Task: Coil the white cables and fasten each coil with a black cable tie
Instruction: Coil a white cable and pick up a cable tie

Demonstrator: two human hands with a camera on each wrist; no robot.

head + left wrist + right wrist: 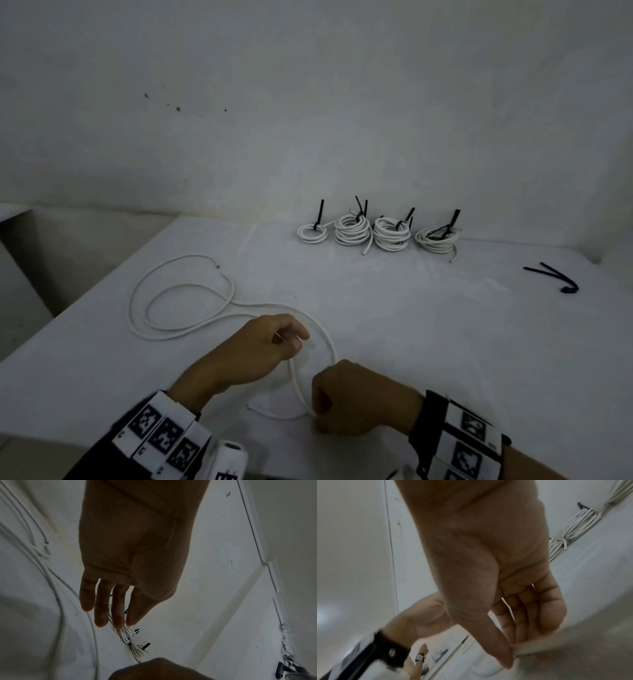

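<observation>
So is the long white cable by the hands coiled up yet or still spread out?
Mostly spread out. The long white cable lies in wide loose loops on the white table, untied; the left hand and right hand hold one loop.

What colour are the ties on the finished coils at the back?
Black ties on the white finished coils; the head view shows them best.
</observation>
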